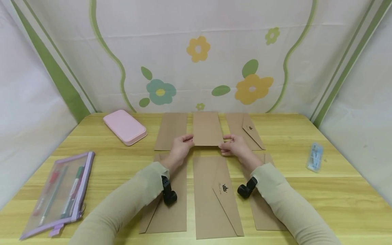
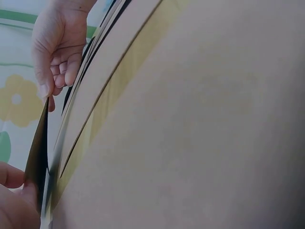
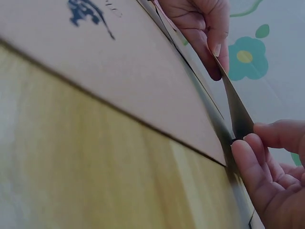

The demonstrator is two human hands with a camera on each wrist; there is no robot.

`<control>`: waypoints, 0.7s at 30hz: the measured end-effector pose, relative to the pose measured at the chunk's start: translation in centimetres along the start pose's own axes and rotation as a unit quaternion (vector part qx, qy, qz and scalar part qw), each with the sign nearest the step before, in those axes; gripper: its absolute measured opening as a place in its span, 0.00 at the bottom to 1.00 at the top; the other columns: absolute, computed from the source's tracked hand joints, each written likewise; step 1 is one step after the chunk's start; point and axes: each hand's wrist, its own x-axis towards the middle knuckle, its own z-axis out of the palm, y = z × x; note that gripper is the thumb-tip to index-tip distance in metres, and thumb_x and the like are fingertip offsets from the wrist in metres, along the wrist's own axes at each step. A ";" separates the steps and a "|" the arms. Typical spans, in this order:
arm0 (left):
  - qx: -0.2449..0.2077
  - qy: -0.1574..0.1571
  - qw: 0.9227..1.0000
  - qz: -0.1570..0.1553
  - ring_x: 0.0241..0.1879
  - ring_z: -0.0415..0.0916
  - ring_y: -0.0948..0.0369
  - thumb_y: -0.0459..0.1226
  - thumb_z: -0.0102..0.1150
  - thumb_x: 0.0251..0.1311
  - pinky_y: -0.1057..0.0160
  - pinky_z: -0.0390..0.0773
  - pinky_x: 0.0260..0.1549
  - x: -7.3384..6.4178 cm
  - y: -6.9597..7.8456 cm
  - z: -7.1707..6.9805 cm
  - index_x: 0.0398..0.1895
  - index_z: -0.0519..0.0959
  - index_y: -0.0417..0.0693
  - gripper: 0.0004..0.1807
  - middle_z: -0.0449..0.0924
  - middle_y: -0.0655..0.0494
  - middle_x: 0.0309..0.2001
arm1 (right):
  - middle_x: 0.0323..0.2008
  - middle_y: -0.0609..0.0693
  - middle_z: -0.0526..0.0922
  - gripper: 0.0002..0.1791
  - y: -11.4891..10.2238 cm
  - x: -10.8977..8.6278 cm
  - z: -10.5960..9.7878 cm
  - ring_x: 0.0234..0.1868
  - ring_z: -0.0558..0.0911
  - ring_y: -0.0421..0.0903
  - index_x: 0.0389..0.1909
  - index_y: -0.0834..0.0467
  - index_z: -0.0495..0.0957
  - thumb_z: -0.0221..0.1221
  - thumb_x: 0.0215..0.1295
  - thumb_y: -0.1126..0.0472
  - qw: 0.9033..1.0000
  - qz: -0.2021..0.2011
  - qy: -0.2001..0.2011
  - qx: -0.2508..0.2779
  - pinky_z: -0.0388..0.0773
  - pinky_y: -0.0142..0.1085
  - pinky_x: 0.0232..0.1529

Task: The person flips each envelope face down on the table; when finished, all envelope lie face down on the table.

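A brown kraft envelope [image 1: 207, 128] lies plain side up in the middle of the back row. Its near edge is lifted off the table. At its near left corner my left hand [image 1: 180, 148] pinches the paper between thumb and fingers. My right hand [image 1: 235, 148] pinches the near right corner the same way. In the right wrist view, thumb and fingertips of the right hand [image 3: 271, 167] close on the envelope's edge [image 3: 236, 107]. Just in front lies another envelope [image 1: 214, 200], flap side up with a dark crown print.
Flanking the back row are a plain envelope [image 1: 172, 131] and a flap-up one [image 1: 242, 131]. Two more envelopes, left [image 1: 171, 214] and right [image 1: 263, 214], lie under my forearms. A pink case [image 1: 125, 126], a clear zip pouch [image 1: 61, 190] with pens, and a small clear box [image 1: 314, 157] sit farther out.
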 end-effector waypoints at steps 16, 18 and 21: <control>0.040 -0.022 0.998 -0.032 0.66 0.59 0.54 0.24 0.46 0.60 0.59 0.65 0.61 0.4 -0.2 0.1 0.66 0.62 0.36 0.28 0.61 0.45 0.67 | 0.27 0.54 0.80 0.30 0.2 0.2 0.4 0.21 0.80 0.40 0.62 0.67 0.64 0.60 0.57 0.70 0.999 0.015 0.023 -0.020 0.81 0.31 0.28; 0.040 -0.022 0.998 -0.036 0.66 0.59 0.54 0.23 0.46 0.60 0.59 0.65 0.61 0.5 -0.4 0.1 0.66 0.61 0.36 0.28 0.61 0.45 0.67 | 0.25 0.53 0.79 0.30 0.2 0.1 0.5 0.20 0.79 0.39 0.62 0.67 0.64 0.60 0.57 0.70 0.999 0.022 0.022 -0.020 0.81 0.30 0.27; 0.038 -0.025 0.998 -0.039 0.66 0.59 0.54 0.23 0.46 0.60 0.59 0.65 0.61 0.6 -0.5 0.2 0.66 0.61 0.36 0.28 0.61 0.45 0.67 | 0.22 0.53 0.79 0.29 0.1 0.0 0.5 0.19 0.79 0.39 0.61 0.66 0.65 0.60 0.57 0.71 0.999 0.033 0.024 -0.015 0.80 0.30 0.25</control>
